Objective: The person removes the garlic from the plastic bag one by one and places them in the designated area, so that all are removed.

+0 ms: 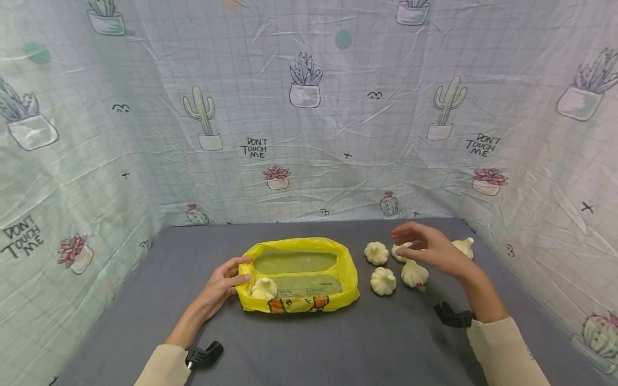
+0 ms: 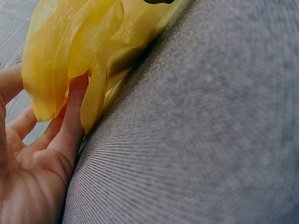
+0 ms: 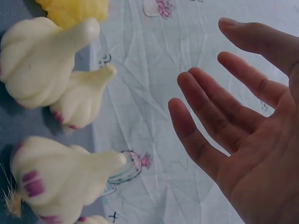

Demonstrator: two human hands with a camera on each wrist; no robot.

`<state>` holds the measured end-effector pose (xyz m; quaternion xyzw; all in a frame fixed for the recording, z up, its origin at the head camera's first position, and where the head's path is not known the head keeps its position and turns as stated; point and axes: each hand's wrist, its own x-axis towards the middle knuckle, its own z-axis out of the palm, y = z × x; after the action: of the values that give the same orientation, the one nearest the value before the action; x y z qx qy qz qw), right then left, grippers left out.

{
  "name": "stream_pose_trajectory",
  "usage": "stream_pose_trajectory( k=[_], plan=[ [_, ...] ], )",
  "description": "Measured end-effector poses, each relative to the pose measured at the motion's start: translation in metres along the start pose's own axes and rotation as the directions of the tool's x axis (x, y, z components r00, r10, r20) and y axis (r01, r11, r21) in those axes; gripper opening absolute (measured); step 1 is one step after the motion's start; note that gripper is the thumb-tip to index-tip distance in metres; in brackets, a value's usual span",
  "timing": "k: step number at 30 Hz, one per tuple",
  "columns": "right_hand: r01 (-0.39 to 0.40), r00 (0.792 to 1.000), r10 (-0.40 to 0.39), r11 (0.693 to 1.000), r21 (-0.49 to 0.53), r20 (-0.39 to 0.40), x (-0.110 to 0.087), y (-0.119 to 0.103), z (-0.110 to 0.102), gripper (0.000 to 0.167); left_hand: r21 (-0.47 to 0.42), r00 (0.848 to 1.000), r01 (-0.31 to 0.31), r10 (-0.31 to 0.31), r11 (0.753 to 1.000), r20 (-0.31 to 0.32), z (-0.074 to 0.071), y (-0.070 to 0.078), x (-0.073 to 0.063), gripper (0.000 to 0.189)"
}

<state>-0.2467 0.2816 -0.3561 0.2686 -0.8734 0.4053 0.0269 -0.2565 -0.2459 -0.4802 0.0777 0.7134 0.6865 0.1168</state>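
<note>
A yellow plastic bag [image 1: 348,268] lies with its mouth folded wide, and one garlic bulb [image 1: 264,288] sits inside at its left end. My left hand [image 1: 221,287] holds the bag's left edge, thumb at the rim. In the left wrist view, fingers [image 2: 70,116] lie against the yellow plastic [image 2: 70,56], their tips partly hidden by its folds. Over a group of garlic bulbs [image 1: 383,281], my right hand [image 1: 432,249] hovers with its fingers loosely extended and nothing in them. The right wrist view has that hand [image 3: 247,126] apart from the bulbs [image 3: 60,177].
Another garlic bulb [image 1: 464,247] lies at the far right, partly behind the right hand. The dark grey tabletop [image 1: 299,348] is bordered at the back and sides by hanging cloth [image 1: 338,182] printed with cacti. Black wrist mounts [image 1: 205,355] stick out at both cuffs.
</note>
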Motion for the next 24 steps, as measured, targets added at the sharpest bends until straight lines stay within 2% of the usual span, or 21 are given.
stream_pose_trajectory(
  k=[17, 24],
  plan=[
    [0.051, 0.998, -0.053, 0.998, 0.039, 0.041, 0.011, -0.009, 0.022, 0.033, 0.003, 1.0, -0.001, 0.001, 1.0, 0.009, 0.001, -0.001, 0.002, 0.059],
    [0.062, 0.995, -0.066, 0.997, 0.051, 0.07, 0.021, -0.02, 0.034, 0.032, 0.009, 1.0, 0.0, 0.0, 1.0, 0.004, 0.0, -0.001, 0.003, 0.06]
  ],
)
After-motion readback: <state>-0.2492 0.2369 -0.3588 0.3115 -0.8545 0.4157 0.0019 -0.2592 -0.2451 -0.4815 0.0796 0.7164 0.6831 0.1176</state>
